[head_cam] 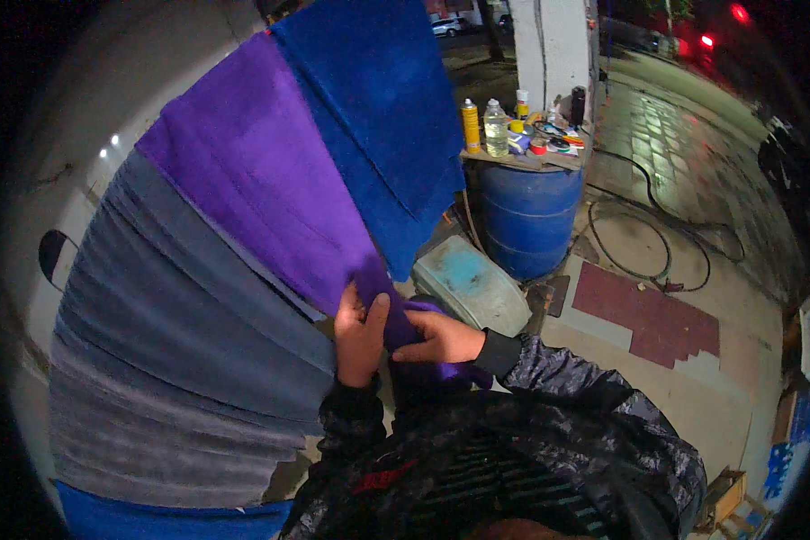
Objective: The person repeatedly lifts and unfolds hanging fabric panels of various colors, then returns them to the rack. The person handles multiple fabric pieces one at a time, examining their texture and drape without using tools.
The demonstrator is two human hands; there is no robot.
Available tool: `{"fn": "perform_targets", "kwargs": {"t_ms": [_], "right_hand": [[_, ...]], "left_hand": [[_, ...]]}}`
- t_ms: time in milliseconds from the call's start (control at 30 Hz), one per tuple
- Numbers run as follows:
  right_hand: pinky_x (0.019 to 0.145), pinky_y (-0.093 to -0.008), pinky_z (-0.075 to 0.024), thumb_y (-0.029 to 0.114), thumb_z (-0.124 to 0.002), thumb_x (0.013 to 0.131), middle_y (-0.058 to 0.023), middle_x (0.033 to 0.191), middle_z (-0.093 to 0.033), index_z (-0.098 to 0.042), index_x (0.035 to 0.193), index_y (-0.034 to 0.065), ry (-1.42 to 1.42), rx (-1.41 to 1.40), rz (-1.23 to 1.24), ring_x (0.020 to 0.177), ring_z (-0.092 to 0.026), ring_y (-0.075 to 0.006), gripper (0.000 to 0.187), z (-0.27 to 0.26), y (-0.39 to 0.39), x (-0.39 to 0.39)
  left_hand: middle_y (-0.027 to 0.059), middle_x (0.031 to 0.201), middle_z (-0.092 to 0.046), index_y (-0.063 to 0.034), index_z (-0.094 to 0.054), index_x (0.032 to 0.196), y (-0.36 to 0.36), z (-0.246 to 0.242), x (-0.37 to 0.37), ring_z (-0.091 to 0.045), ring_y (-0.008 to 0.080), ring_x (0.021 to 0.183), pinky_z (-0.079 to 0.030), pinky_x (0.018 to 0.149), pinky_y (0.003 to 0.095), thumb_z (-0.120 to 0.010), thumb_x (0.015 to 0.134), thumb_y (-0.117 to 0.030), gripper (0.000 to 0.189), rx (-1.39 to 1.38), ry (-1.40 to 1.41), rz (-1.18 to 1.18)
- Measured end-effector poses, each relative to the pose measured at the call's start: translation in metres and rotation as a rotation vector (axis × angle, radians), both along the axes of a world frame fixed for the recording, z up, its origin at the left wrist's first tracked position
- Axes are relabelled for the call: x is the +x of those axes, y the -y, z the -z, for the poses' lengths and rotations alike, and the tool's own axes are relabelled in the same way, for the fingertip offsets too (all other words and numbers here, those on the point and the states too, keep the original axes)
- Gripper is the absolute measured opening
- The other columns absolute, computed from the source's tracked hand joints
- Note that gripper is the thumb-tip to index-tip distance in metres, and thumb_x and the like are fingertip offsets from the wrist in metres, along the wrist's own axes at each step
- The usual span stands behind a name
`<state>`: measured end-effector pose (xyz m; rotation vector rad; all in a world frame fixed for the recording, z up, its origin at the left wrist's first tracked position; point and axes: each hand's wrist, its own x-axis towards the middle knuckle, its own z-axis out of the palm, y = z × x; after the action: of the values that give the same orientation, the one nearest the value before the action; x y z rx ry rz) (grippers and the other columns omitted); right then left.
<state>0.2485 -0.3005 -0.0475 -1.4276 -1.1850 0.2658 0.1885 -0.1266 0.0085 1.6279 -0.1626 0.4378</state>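
A purple cloth (263, 169) stretches from the upper left down to my hands, where it narrows into a gathered fold. My left hand (361, 337) grips the fold between thumb and fingers, its thumb lying on the fabric. Just right of it, my right hand (445, 337) holds the same fold lower down. More purple fabric hangs behind and below my right wrist, partly hidden by the sleeve. A dark blue cloth (385, 115) adjoins the purple one on the right. Grey cloths (196, 290) hang in overlapping layers on the left, with a bright blue cloth (169, 516) below them.
A blue plastic barrel (530, 216) supports a board with a clear bottle (495, 128), a yellow spray can (470, 127) and tape rolls. A pale, worn container (472, 283) lies before it. Black hose (631, 270) coils across the floor near a maroon sheet (641, 314). A white pillar (550, 54) stands behind.
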Motion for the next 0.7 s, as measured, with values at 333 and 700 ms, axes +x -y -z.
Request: {"fn": "perform_targets", "kwargs": {"t_ms": [333,700], "right_hand": [[0.098,-0.0300,-0.0493,0.019,-0.076,0.101,-0.0009,0.124,-0.070,-0.060,0.140,-0.0001,-0.431,0.057,-0.075,0.112,-0.059,-0.0093,0.046,-0.017,0.010,0.004],[0.102,-0.0322,-0.0511,0.014,-0.074,0.101,-0.0029,0.129,-0.069,-0.059,0.144,0.0011,-0.540,0.208,0.114,0.115,-0.062,-0.0111,0.047,0.010,-0.040,0.013]], "left_hand": [[-0.0016,0.102,-0.056,0.0068,-0.052,0.144,0.000,-0.002,-0.008,-0.052,0.0080,0.093,-0.046,0.083,0.0257,-0.056,0.106,-0.011,0.042,0.060,-0.112,-0.019],[0.0136,0.139,-0.062,0.0039,-0.058,0.142,-0.103,-0.013,-0.037,-0.060,0.0251,0.127,-0.045,0.113,0.0369,-0.054,0.110,-0.010,0.035,0.234,0.279,-0.534]]}}
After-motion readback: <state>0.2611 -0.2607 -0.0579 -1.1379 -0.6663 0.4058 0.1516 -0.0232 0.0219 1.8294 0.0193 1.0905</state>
